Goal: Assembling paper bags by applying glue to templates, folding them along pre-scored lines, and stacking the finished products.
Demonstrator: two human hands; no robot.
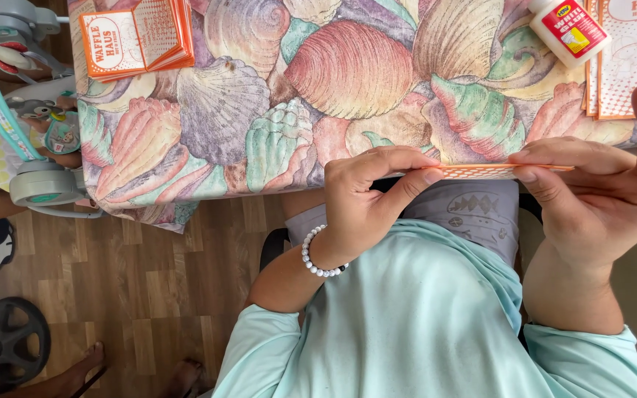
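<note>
The left hand [366, 203] and right hand [599, 184] pinched a flat orange-and-white card [481, 171] edge-on between fingertips, at the near edge of the shell-print tablecloth [259, 110]. Beyond the right fingers lay a glue bottle [568, 28]; well beyond the left fingers, a folded orange box [136, 35]

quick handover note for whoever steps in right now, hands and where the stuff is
Left hand: pinch grip on one end of a flat orange-and-white cardboard piece, seen edge-on at the table edge.
Right hand: fingers press the other end, thumb raised.
Glue bottle: lying capped at the far right of the shell-print tablecloth.
Done: one folded orange box far left.
Left: flat orange sheets far right, not yet folded; the held piece is not yet formed.
</note>
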